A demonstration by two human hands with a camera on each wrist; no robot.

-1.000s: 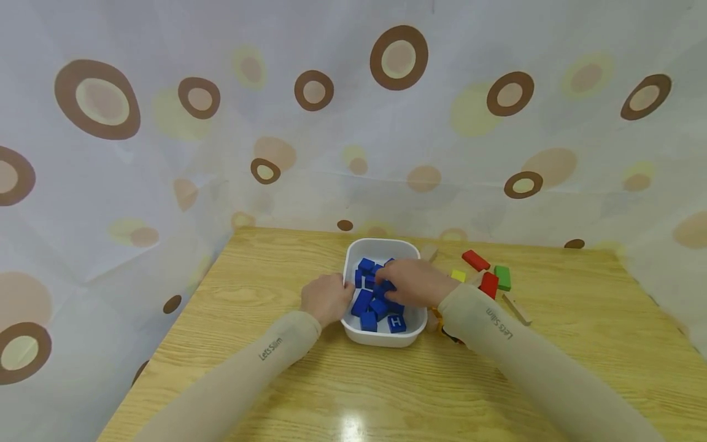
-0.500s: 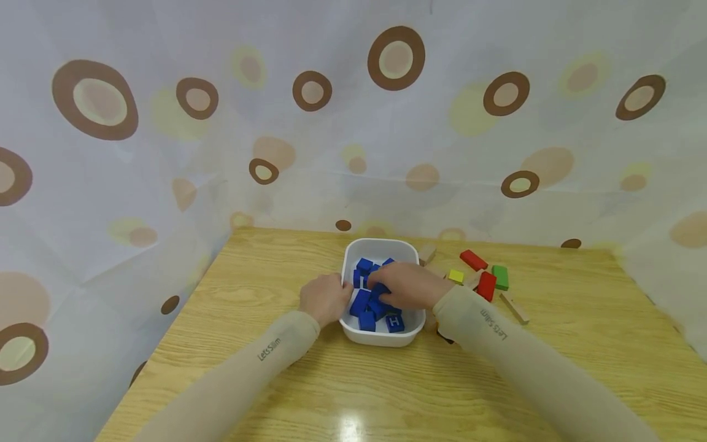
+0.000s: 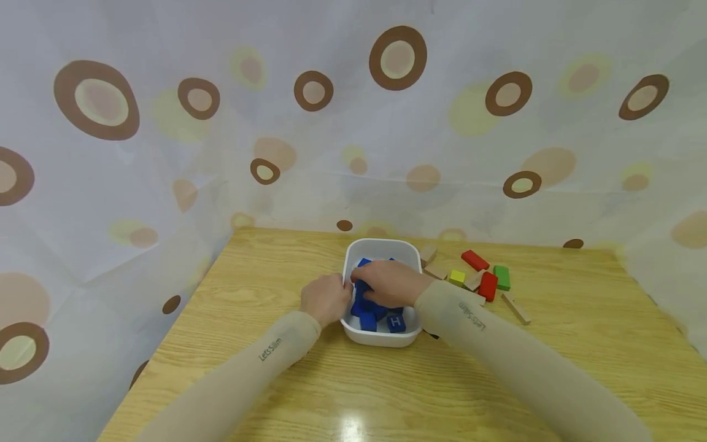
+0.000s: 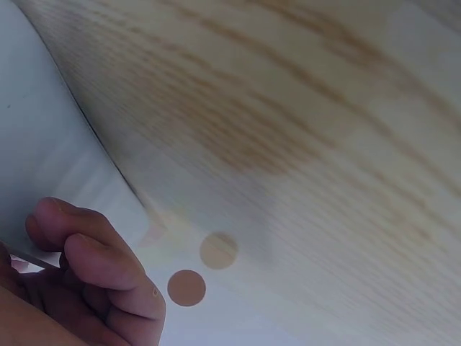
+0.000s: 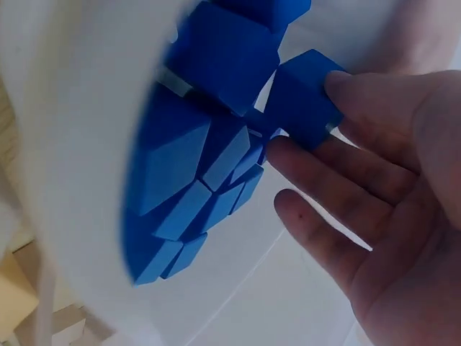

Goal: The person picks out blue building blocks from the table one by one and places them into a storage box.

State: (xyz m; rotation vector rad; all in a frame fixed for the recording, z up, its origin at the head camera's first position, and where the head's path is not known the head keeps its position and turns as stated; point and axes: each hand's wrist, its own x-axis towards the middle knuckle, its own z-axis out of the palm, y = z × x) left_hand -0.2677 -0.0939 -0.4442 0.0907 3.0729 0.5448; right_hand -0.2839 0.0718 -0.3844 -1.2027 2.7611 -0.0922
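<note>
A white plastic bin stands on the table with several blue blocks inside; one block shows a white letter H. My left hand grips the bin's left rim, its curled fingers showing in the left wrist view. Inside the bin, my right hand pinches a blue block between thumb and fingers. The right wrist view has this block right beside the other blue ones, which lie heaped against the bin wall. From the head view, the right hand covers part of the heap.
Right of the bin lie two red blocks, a green block, a yellow block and several plain wooden pieces. A dark object beside the bin is mostly hidden by the right sleeve. Behind the wooden table hangs a patterned curtain.
My right hand has moved left within the bin, over the blue blocks at its left side. More wooden pieces show beside the bin. The left hand stays on the rim.
</note>
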